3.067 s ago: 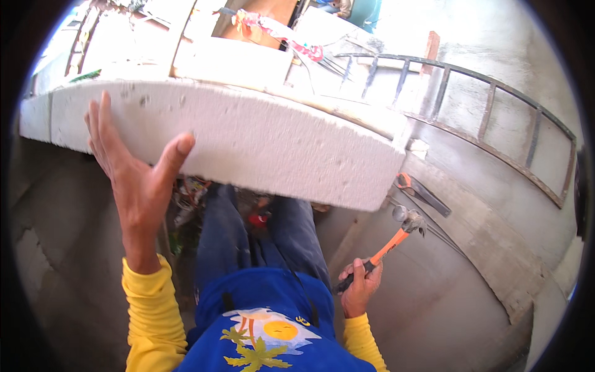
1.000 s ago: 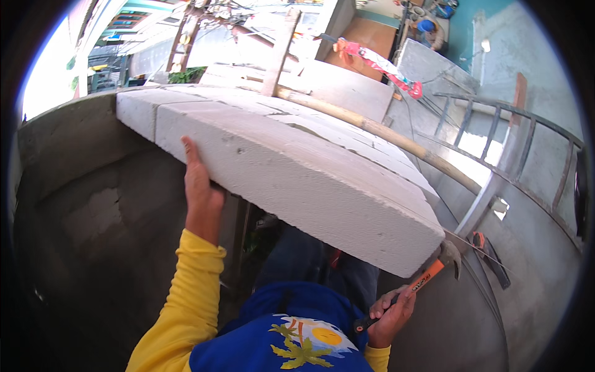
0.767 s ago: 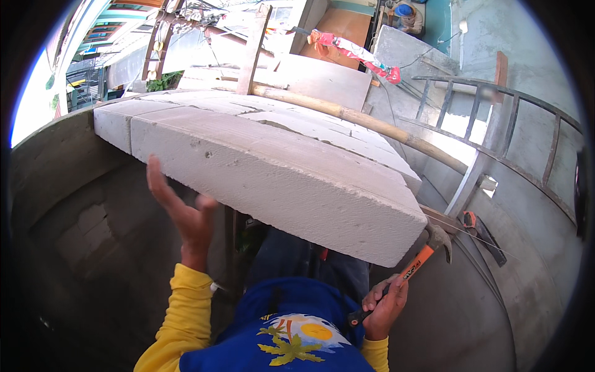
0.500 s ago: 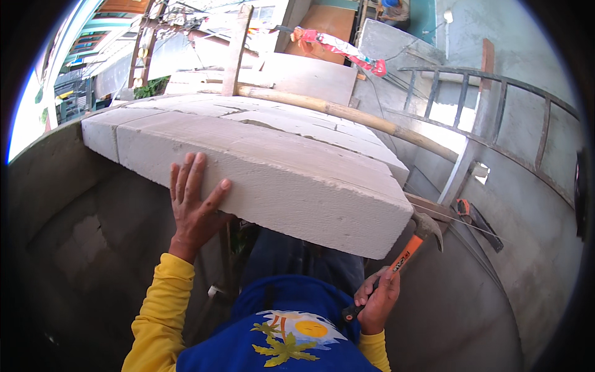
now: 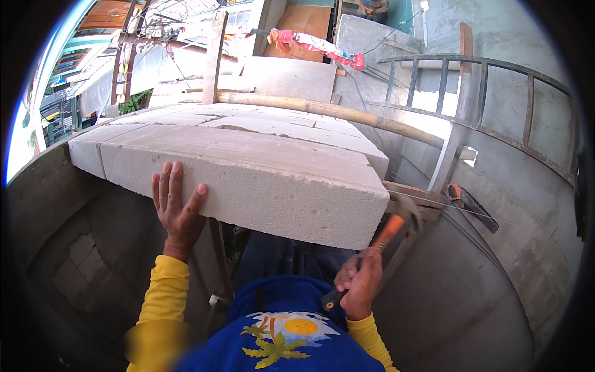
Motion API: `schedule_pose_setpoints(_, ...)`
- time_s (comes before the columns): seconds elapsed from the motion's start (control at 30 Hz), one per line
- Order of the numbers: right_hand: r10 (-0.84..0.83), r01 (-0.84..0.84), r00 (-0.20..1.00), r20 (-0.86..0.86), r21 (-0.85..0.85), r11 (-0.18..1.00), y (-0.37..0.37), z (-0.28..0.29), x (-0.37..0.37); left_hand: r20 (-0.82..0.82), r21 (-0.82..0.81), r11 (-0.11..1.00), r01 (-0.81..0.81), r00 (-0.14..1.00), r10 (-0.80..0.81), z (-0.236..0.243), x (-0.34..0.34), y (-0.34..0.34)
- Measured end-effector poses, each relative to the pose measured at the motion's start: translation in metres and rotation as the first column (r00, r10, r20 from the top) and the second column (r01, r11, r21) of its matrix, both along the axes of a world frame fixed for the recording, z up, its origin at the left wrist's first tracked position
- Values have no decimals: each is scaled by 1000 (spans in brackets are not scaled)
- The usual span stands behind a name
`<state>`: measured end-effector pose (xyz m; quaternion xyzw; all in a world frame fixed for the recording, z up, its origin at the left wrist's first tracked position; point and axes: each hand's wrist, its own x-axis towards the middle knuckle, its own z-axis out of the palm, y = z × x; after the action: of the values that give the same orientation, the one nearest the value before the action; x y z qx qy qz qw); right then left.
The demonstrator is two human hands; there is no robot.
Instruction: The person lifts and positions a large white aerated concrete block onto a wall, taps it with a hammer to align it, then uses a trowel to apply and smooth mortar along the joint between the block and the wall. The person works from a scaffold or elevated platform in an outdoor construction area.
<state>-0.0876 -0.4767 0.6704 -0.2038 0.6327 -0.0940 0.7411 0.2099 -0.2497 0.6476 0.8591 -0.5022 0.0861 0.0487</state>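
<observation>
Blockwork of pale off-white rectangular blocks (image 5: 291,127) spreads ahead of the person, a round tan bamboo pole (image 5: 347,113) along its far side. Nearest is a long, rough-faced white block (image 5: 266,195). Just beside its right end is a claw hammer with an orange-and-black handle (image 5: 390,229), now blurred where it was sharp before, so probably swinging. The right-hand grip (image 5: 359,282) is clenched on its handle. The left-hand grip (image 5: 178,214), edge-on a moment ago, now rests unclenched, fingers spread on the block's front face, likely steadying it.
</observation>
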Motion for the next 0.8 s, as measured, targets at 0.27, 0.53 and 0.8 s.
schedule_pose_setpoints(0.27,-96,86,993,-65,-135,987,-12,-5,-4,-13,-24,999,-21,1000,21,0,-1,1)
schedule_pose_setpoints(0.53,168,-170,985,31,95,981,-9,-11,-1,-9,-67,997,-25,1000,24,-4,-1,-4)
schedule_pose_setpoints(0.8,-196,185,979,-61,-156,970,-14,-7,0,-21,-44,998,-41,999,41,-1,-3,0)
